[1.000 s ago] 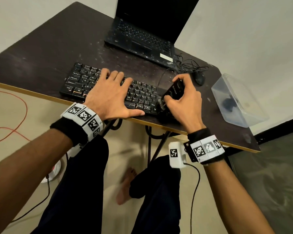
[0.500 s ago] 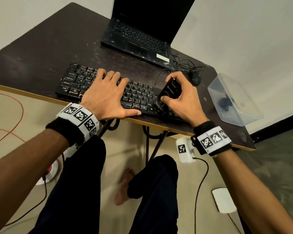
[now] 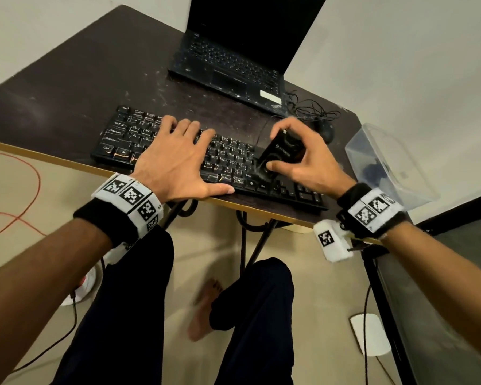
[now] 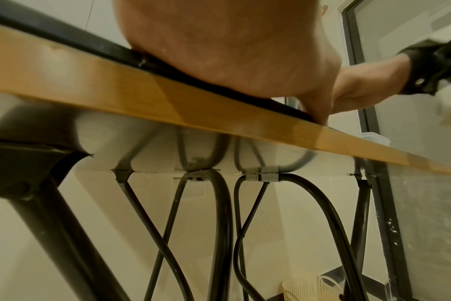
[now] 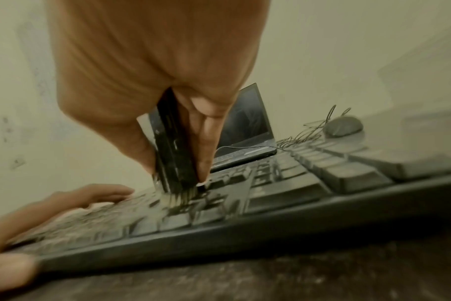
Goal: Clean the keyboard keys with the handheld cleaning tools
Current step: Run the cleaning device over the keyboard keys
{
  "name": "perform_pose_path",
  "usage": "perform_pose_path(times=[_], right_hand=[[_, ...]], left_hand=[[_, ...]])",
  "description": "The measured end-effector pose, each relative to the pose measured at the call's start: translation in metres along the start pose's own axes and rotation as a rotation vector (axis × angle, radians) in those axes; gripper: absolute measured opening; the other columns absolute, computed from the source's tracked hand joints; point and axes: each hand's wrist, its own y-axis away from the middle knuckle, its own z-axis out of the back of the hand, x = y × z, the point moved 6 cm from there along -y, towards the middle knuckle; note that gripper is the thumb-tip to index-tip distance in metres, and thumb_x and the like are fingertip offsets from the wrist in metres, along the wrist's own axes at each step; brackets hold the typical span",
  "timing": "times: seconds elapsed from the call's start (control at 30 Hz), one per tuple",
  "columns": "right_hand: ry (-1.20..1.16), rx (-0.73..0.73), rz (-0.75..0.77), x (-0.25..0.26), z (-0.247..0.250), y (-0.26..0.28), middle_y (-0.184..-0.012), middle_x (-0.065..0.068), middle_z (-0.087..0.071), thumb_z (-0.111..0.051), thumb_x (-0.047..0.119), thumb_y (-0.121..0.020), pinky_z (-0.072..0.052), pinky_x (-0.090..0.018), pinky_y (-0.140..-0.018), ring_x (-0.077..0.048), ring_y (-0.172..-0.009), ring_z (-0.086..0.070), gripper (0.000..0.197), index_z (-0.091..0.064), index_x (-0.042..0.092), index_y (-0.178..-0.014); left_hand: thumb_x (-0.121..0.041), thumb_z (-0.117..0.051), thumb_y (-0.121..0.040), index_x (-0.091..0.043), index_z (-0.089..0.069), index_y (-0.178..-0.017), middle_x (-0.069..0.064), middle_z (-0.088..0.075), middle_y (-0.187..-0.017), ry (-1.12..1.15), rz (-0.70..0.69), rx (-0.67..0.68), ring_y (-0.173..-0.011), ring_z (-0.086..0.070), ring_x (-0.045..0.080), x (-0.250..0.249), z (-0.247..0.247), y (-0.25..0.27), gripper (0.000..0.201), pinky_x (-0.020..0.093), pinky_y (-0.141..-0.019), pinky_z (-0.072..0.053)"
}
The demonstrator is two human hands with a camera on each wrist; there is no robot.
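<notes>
A black keyboard (image 3: 122,134) lies along the front edge of the dark table (image 3: 67,84). My left hand (image 3: 175,159) rests flat on its middle keys, fingers spread and straight, thumb along the front edge. My right hand (image 3: 297,159) pinches a flat black cleaning brush (image 3: 281,152) between thumb and fingers. In the right wrist view the brush (image 5: 174,154) stands nearly upright with its bristles (image 5: 179,196) pressed on the keys of the keyboard (image 5: 296,183). The left wrist view shows only my palm (image 4: 232,46) on the table edge (image 4: 142,97).
An open black laptop (image 3: 233,68) stands behind the keyboard. A black mouse (image 3: 326,132) with tangled cable lies at the right. A clear plastic box (image 3: 386,162) sits at the table's right corner. Black table legs and my knees are below the edge.
The brush has swept left along the keys by a small amount in my right hand. The left hand stays flat on the keyboard.
</notes>
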Motion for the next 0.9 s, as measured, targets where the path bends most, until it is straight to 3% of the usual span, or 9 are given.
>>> perform_pose_path(times=[0.07,0.17,0.27,0.37,0.43,0.5,0.67,0.77,0.9], right_hand=[[-0.006,-0.054,-0.026,-0.002,0.004,-0.006,-0.105,-0.002,-0.064,-0.081,-0.001,-0.082,-0.061,-0.05,-0.08,-0.024,-0.093,-0.069,0.045,-0.055,0.012,-0.116],[-0.002,0.033,0.012,0.003,-0.004,-0.011,-0.109,-0.006,-0.063,-0.082,0.001,-0.081,-0.061,-0.05,-0.082,-0.027,-0.097,-0.069,0.046,-0.055,0.013,-0.117],[0.013,-0.027,-0.075,-0.005,0.005,-0.017,-0.106,0.003,-0.067,-0.081,0.001,-0.082,-0.063,-0.043,-0.082,-0.016,-0.095,-0.071,0.046,-0.055,0.015,-0.118],[0.007,0.023,-0.078,-0.005,0.001,-0.021,-0.11,0.0,-0.067,-0.083,0.005,-0.081,-0.061,-0.027,-0.087,-0.02,-0.099,-0.07,0.047,-0.056,0.016,-0.118],[0.051,0.072,-0.072,-0.002,-0.003,-0.023,-0.11,-0.002,-0.067,-0.083,0.009,-0.08,-0.062,-0.034,-0.085,-0.021,-0.098,-0.07,0.047,-0.056,0.021,-0.117],[0.106,-0.002,-0.104,-0.005,0.006,-0.025,-0.107,-0.001,-0.069,-0.081,0.008,-0.081,-0.063,-0.042,-0.081,-0.019,-0.094,-0.072,0.047,-0.055,0.022,-0.117],[0.056,0.073,-0.196,-0.003,-0.004,-0.027,-0.111,-0.002,-0.069,-0.084,0.01,-0.078,-0.065,-0.049,-0.077,-0.024,-0.093,-0.074,0.047,-0.057,0.027,-0.113],[0.097,-0.123,-0.235,-0.002,-0.006,-0.021,-0.1,0.0,-0.073,-0.079,0.013,-0.077,-0.062,-0.048,-0.08,-0.021,-0.088,-0.073,0.046,-0.054,0.03,-0.111],[0.112,-0.073,-0.255,0.004,-0.014,-0.018,-0.097,0.001,-0.073,-0.079,0.015,-0.076,-0.062,-0.043,-0.077,-0.021,-0.087,-0.072,0.045,-0.053,0.035,-0.107]], left_hand=[[-0.108,-0.001,-0.072,-0.007,-0.043,-0.151,0.017,-0.058,-0.138,-0.008,0.004,-0.005,-0.125,-0.053,0.035,0.002,0.001,-0.002,0.135,0.053,-0.113,-0.032],[-0.108,-0.002,-0.073,-0.007,-0.045,-0.15,0.016,-0.059,-0.135,-0.008,0.006,-0.002,-0.123,-0.053,0.034,0.004,0.0,0.0,0.134,0.053,-0.112,-0.033],[-0.107,-0.003,-0.073,-0.007,-0.046,-0.149,0.017,-0.059,-0.133,-0.003,-0.008,-0.009,-0.122,-0.053,0.034,0.0,0.001,-0.001,0.133,0.053,-0.112,-0.033],[-0.107,-0.004,-0.073,-0.007,-0.047,-0.148,0.017,-0.059,-0.133,-0.001,0.006,-0.01,-0.122,-0.053,0.034,0.004,0.001,-0.001,0.133,0.054,-0.112,-0.033],[-0.107,-0.002,-0.073,-0.007,-0.046,-0.149,0.016,-0.059,-0.133,-0.001,0.0,-0.002,-0.123,-0.053,0.034,0.002,0.0,0.001,0.133,0.054,-0.112,-0.033],[-0.107,-0.003,-0.074,-0.006,-0.046,-0.149,0.017,-0.059,-0.134,0.0,-0.009,-0.013,-0.123,-0.053,0.034,0.0,0.002,0.0,0.133,0.053,-0.111,-0.033],[-0.107,-0.003,-0.074,-0.007,-0.046,-0.149,0.017,-0.058,-0.136,-0.008,0.005,0.001,-0.124,-0.053,0.035,0.002,-0.001,0.001,0.133,0.053,-0.112,-0.033],[-0.107,-0.003,-0.073,-0.007,-0.046,-0.15,0.017,-0.058,-0.137,-0.002,0.003,-0.007,-0.126,-0.052,0.034,0.001,0.001,-0.001,0.133,0.053,-0.112,-0.032],[-0.108,-0.003,-0.073,-0.007,-0.046,-0.15,0.017,-0.058,-0.136,-0.002,0.01,0.007,-0.126,-0.052,0.034,0.002,-0.001,0.0,0.134,0.053,-0.113,-0.032]])
